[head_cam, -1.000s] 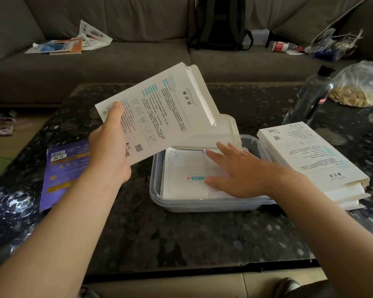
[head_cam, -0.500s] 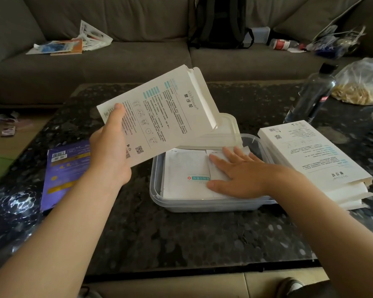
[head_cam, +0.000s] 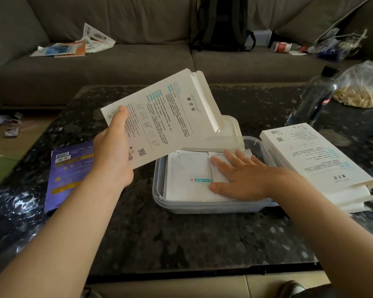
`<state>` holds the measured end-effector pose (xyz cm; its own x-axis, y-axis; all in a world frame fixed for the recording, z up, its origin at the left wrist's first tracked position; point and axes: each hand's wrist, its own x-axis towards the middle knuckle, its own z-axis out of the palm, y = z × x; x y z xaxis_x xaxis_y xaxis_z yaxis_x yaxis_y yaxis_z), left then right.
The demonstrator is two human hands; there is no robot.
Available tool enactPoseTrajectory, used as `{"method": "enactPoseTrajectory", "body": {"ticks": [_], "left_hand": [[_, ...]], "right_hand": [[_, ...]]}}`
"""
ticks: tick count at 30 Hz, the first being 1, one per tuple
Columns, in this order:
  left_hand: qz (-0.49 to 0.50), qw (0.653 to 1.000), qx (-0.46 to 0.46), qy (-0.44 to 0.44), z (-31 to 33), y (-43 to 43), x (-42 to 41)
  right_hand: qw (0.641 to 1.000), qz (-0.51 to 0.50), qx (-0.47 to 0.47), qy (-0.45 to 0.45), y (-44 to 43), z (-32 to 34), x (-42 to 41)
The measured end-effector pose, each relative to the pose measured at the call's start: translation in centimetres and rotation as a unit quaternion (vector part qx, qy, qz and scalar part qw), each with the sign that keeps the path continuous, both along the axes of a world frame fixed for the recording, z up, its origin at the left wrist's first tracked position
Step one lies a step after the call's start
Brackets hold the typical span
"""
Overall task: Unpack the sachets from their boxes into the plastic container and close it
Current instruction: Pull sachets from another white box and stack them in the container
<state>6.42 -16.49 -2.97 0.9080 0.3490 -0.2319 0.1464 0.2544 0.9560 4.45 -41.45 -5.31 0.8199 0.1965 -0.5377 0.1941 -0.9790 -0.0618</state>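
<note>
My left hand (head_cam: 113,155) grips a flat white box (head_cam: 166,119) by its lower corner and holds it tilted above the table, its open flap end pointing right and down over the clear plastic container (head_cam: 202,206). White sachets (head_cam: 187,175) lie flat inside the container. My right hand (head_cam: 239,177) rests palm down with straight fingers on the sachets at the container's right side. The container's pale lid (head_cam: 230,134) lies just behind it, partly hidden by the box. A stack of white boxes (head_cam: 314,160) sits right of the container.
A purple packet (head_cam: 69,173) lies on the dark speckled table (head_cam: 181,237) at the left. A dark bottle (head_cam: 314,97) and a clear bag of food (head_cam: 362,87) stand at the back right. Behind is a grey sofa (head_cam: 138,61) with a backpack (head_cam: 222,22) and papers.
My right hand has slid a little to the right across the sachets in the container. The box in my left hand has barely moved.
</note>
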Motion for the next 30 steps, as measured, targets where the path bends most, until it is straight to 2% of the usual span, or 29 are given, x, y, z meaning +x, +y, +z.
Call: {"method": "enactPoseTrajectory", "body": {"ticks": [3, 5, 8, 10, 11, 18, 25, 30], "left_hand": [[-0.004, 1.0, 0.006, -0.003, 0.1, 0.0, 0.0], [-0.008, 1.0, 0.008, -0.005, 0.2, 0.0, 0.0], [-0.009, 1.0, 0.021, -0.015, 0.2, -0.3, 0.1], [-0.012, 0.999, 0.035, -0.023, 0.1, -0.5, 0.1], [-0.013, 0.999, 0.041, -0.026, 0.0, -0.5, 0.1], [-0.03, 0.997, 0.051, -0.05, 0.0, -0.5, 0.0], [-0.035, 0.994, 0.069, -0.073, -0.1, -0.1, 0.1], [-0.052, 0.987, 0.111, -0.106, -0.2, -0.2, -0.1]], "right_hand": [[0.997, -0.024, 0.049, -0.048, 0.3, 1.2, -0.2], [0.979, -0.083, 0.132, -0.133, 0.2, 3.2, -0.2], [0.899, -0.153, 0.276, -0.304, 0.4, 6.6, -0.2], [0.841, -0.187, 0.36, -0.359, 0.7, 7.9, -0.4], [0.823, -0.2, 0.393, -0.359, 1.0, 8.2, -0.6], [0.772, -0.271, 0.55, -0.165, 3.1, 8.4, -0.9], [0.732, -0.304, 0.609, -0.043, 2.8, 8.1, -0.2], [0.718, -0.329, 0.613, 0.015, 2.9, 7.3, 0.2]]}}
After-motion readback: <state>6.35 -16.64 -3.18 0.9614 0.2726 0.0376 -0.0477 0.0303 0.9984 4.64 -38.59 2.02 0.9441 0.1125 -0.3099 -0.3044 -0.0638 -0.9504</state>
